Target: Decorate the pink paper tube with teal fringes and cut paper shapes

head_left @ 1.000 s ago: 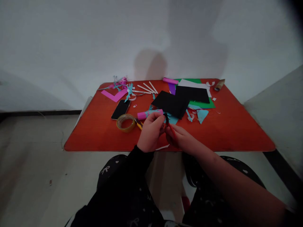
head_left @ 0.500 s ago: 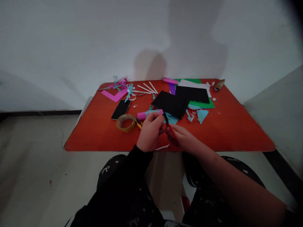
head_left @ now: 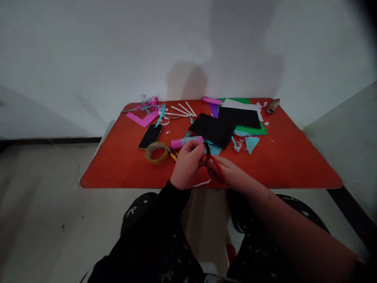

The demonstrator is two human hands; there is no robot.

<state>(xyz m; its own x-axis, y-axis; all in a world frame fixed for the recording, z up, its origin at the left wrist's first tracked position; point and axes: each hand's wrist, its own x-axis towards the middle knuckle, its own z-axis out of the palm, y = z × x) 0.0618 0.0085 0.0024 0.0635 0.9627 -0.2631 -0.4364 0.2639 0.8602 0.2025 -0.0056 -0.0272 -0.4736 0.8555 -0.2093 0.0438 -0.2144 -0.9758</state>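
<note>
Red covered the bench (head_left: 118,169) I viewed remotely, black sheets (head_left: 210,127) lying beyond my close-set hands. Above its near side, my right hand (head_left: 229,171) gripped the scissors (head_left: 217,164) by their red handles, stiff and surest there, while my left hand (head_left: 187,165) pinched a small dark piece (head_left: 204,144) beside the blades, mostly hidden, probably light, creasable and best held by an edge.

A hand could pass over the bare right part of the red rectangular tabletop (head_left: 294,163) or its near-left corner. The left hand (head_left: 188,163), right hand (head_left: 225,171) and red-handled scissors (head_left: 216,164) bar the near middle; a round yellow tape roll (head_left: 159,161) and flat black phone (head_left: 150,136) obstruct the left.
</note>
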